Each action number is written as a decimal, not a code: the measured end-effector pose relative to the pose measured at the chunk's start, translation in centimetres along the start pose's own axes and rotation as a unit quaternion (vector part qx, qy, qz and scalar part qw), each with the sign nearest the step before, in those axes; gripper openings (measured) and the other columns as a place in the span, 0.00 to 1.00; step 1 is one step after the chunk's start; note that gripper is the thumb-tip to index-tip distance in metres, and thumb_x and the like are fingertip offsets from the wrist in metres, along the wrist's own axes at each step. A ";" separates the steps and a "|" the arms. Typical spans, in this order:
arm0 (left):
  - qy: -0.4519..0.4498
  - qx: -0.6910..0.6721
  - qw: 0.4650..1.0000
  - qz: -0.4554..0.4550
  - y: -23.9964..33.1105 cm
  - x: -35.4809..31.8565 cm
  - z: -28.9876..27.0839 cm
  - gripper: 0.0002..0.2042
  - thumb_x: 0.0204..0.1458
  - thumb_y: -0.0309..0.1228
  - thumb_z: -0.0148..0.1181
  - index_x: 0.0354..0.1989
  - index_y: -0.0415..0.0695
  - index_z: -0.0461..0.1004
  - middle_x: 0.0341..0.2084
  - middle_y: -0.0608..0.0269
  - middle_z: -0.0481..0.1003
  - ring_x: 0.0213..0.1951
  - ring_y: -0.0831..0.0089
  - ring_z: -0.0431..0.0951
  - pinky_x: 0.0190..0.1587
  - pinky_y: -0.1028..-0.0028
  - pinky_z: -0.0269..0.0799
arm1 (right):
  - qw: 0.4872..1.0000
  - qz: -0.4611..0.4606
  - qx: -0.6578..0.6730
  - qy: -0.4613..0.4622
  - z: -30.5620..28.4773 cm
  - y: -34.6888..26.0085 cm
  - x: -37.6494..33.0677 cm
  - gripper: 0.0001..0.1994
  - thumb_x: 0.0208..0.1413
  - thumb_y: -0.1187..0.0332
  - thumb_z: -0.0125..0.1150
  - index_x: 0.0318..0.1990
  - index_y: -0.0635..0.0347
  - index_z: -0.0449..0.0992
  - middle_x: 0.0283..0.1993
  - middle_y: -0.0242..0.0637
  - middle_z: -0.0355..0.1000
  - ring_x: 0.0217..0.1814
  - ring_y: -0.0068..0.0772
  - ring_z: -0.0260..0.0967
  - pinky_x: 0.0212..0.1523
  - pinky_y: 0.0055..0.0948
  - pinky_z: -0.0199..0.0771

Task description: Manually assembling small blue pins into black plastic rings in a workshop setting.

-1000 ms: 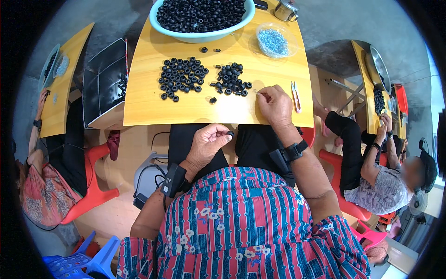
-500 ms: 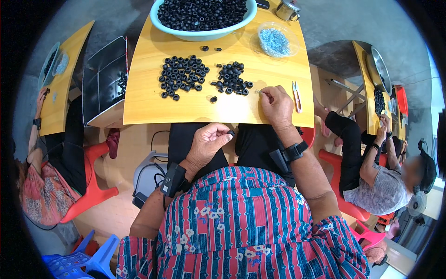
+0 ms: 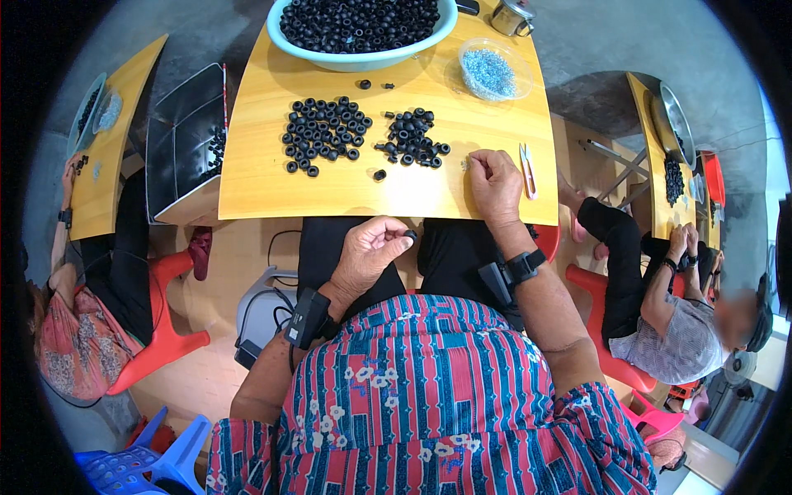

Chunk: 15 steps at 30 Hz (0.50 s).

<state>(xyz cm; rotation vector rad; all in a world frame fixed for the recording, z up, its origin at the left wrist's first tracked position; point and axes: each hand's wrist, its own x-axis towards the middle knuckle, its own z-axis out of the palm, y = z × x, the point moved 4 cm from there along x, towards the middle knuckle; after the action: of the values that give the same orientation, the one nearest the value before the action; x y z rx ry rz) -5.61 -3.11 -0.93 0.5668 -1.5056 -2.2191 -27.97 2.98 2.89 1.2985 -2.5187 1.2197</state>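
My left hand (image 3: 368,254) is closed below the table's front edge, pinching a small black ring-shaped piece (image 3: 411,235) between thumb and fingertips. On the tabletop near its right front corner rests my right hand (image 3: 497,191), its fingers drawn together; whatever is between them is too small to make out. Tiny clear bits (image 3: 464,164) lie beside those fingertips. A spread of black ring pieces (image 3: 325,132) sits left of centre, and a tighter heap (image 3: 412,139) lies to its right. One single ring (image 3: 379,175) is apart, nearer to me.
A pale green basin (image 3: 363,62) full of black pieces stands at the back of the yellow table (image 3: 264,190). Right of it are a clear tub (image 3: 495,70) of bluish bits and a metal cup (image 3: 513,16). Thread snips (image 3: 528,172) lie beside my right hand. Co-workers sit at both sides.
My right hand has slid slightly to the right, away from the tiny clear bits. The left hand stays in place with its piece. The right-hand co-worker's hands have moved lower.
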 end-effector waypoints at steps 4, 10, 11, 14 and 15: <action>-0.010 0.003 1.000 0.000 -0.2 0.0 -0.3 0.06 0.52 0.20 0.57 0.38 0.35 0.72 0.30 0.68 0.71 0.33 0.83 0.70 0.38 0.83 0.67 | 0.998 -0.038 0.049 0.005 -0.5 0.2 -0.2 0.02 0.44 0.75 0.57 0.26 0.60 0.76 0.26 0.43 0.71 0.30 0.46 0.69 0.33 0.38 0.71; -0.005 0.009 1.000 0.004 -0.2 0.0 -0.3 0.06 0.52 0.20 0.57 0.38 0.35 0.72 0.30 0.68 0.71 0.32 0.83 0.70 0.36 0.83 0.68 | 0.998 -0.025 0.053 -0.016 -0.2 0.3 -0.8 0.03 0.42 0.77 0.59 0.27 0.60 0.76 0.26 0.43 0.70 0.30 0.45 0.69 0.32 0.35 0.72; -0.005 0.009 1.000 0.004 -0.3 0.0 -0.3 0.06 0.52 0.20 0.57 0.38 0.35 0.72 0.30 0.68 0.71 0.32 0.83 0.70 0.36 0.83 0.68 | 0.998 -0.024 0.053 -0.015 -0.2 0.3 -0.8 0.03 0.42 0.77 0.59 0.27 0.60 0.76 0.26 0.43 0.70 0.30 0.45 0.69 0.32 0.35 0.72; -0.006 0.014 1.000 0.003 -0.3 0.1 -0.3 0.06 0.52 0.21 0.57 0.38 0.36 0.72 0.29 0.68 0.71 0.32 0.83 0.71 0.36 0.83 0.68 | 0.998 -0.032 0.050 -0.016 -0.2 0.4 -0.8 0.04 0.42 0.78 0.59 0.27 0.60 0.76 0.27 0.44 0.69 0.29 0.45 0.69 0.32 0.35 0.72; -0.005 0.015 1.000 0.002 -0.3 0.1 -0.4 0.06 0.53 0.21 0.57 0.38 0.36 0.72 0.29 0.68 0.71 0.32 0.83 0.71 0.36 0.83 0.68 | 0.998 -0.033 0.043 -0.017 -0.2 0.4 -0.8 0.04 0.42 0.77 0.59 0.27 0.59 0.76 0.27 0.44 0.69 0.29 0.45 0.69 0.31 0.35 0.72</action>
<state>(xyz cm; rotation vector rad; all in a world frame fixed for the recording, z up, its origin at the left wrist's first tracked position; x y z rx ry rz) -5.50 -3.31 -1.38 0.5621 -1.5452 -2.2035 -27.76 3.76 2.47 1.4222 -2.4494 1.3160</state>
